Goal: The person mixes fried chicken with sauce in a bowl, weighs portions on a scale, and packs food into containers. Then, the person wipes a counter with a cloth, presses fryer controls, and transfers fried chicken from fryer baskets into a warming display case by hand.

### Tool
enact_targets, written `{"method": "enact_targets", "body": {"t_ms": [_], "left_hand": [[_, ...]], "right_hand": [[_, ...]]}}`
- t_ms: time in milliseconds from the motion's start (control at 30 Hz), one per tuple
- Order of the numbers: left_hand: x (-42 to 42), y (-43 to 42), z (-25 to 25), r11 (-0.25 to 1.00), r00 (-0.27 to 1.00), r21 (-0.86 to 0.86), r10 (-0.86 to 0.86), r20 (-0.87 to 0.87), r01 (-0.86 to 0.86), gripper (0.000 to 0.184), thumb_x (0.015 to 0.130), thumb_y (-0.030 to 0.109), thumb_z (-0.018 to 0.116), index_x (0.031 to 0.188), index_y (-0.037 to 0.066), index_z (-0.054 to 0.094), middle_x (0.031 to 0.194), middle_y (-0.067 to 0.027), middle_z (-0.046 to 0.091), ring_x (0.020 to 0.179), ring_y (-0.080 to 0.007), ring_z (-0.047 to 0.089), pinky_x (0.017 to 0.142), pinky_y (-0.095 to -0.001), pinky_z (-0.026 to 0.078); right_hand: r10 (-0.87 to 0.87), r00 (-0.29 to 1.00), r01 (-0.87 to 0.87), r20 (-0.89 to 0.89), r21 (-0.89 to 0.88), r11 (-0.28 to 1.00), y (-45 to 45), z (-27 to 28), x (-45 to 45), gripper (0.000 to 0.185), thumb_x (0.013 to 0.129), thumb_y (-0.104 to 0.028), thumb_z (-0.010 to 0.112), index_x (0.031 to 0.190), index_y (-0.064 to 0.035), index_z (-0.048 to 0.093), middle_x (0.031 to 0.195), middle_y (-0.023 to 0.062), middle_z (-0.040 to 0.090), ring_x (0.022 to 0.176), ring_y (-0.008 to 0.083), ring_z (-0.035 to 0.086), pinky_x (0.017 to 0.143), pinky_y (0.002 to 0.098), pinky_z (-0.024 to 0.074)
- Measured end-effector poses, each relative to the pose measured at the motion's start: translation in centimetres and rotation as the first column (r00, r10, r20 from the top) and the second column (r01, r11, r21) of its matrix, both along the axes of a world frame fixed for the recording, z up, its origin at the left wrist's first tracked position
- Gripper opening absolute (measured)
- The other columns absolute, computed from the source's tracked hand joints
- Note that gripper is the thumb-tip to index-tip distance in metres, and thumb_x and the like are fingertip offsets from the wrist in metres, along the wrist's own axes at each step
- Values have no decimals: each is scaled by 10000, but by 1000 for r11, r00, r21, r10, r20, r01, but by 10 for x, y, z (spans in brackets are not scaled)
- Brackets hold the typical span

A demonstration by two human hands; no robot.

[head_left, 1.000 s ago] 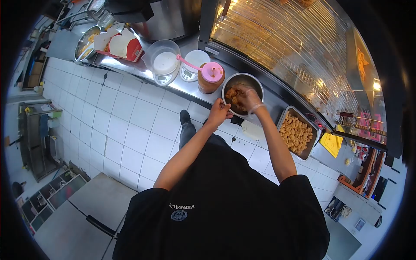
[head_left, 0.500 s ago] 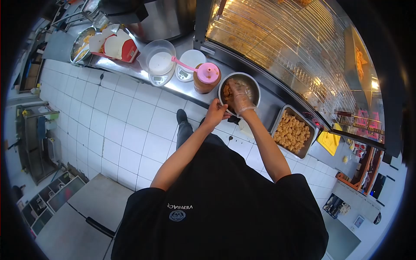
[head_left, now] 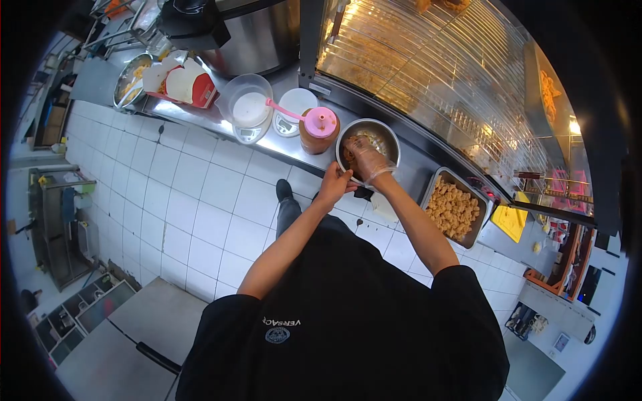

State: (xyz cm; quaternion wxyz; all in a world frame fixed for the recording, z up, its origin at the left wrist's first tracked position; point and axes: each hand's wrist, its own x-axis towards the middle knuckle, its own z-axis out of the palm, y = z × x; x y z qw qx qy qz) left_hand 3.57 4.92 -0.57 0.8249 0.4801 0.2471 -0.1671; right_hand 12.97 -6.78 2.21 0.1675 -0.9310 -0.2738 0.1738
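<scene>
While the metal bowl is being steadied on the counter, its rim pinched by the left hand, its food is being covered more than a second ago by the gloved right hand, apparently being worked inside; whether any is being gripped cannot be told.

On the steel surface, a clear plastic jug stands on one white scale, and a second scale is just beside. Farther left there is an opened red-and-white carton; behind the jug, a big metal cooker. The lit cabinet contains wire racks. The floor has white tiles.
</scene>
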Motion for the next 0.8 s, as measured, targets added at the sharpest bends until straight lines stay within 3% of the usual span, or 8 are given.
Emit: {"method": "enact_targets", "body": {"t_ms": [133,167,267,400,433,533,700,800], "left_hand": [[4,1,-5,1000,1000,22,1,-5,-1,137,966,127,534,1013,58,426,892,-74,576,723,-161,667,624,-262,582],[3,1,-8,1000,1000,17,5,-6,-5,141,966,134,537,1010,59,426,892,-72,577,716,-155,664,621,-261,582],[0,1,-14,1000,1000,10,19,-19,-19,155,964,146,548,1001,59,426,880,-70,580,708,-147,660,613,-260,580],[3,-4,-10,998,997,6,60,43,-60,176,956,153,568,998,53,429,850,-71,587,712,-150,663,606,-264,579],[7,-6,-12,998,997,-12,69,19,-69,194,950,158,582,1017,48,437,835,-72,591,711,-150,663,607,-268,579],[5,-8,-14,992,991,-10,124,42,-124,224,944,173,597,1036,40,443,831,-74,593,717,-147,662,605,-264,578],[-6,6,-3,999,999,27,-41,-14,41,486,898,364,663,1138,22,414,1000,-79,570,843,-168,651,691,-288,549],[-27,31,-6,977,984,118,-175,-7,175,487,900,356,664,1152,21,416,991,-77,569,844,-165,644,704,-290,536]], "right_hand": [[16,999,-5,-45,230,973,-18,-2,19,591,666,-68,708,1236,-109,554,1146,208,580,1009,385,606,880,430,502],[-31,977,81,-209,235,969,-25,10,26,605,678,-43,707,1252,-63,518,1099,171,627,982,297,629,851,383,513],[-187,780,492,-597,402,772,-48,13,33,628,722,-58,704,1306,-68,475,1064,127,635,882,214,644,776,328,542],[-130,529,759,-839,398,516,-56,10,30,571,796,-6,669,1310,-68,428,1070,104,613,890,187,632,719,330,555],[-57,515,820,-855,472,324,-53,5,25,530,835,0,646,1307,-86,421,1116,107,589,902,173,622,704,314,553],[57,502,832,-863,500,238,-64,6,26,518,843,-3,643,1302,-103,425,1129,100,574,911,178,617,691,287,548],[99,537,832,-838,546,104,-68,24,17,487,856,-64,634,1301,-102,440,1119,102,597,903,183,630,663,272,549],[73,540,838,-838,544,50,-68,22,7,466,871,-91,623,1304,-82,447,1119,101,607,902,174,632,623,267,538]]}}
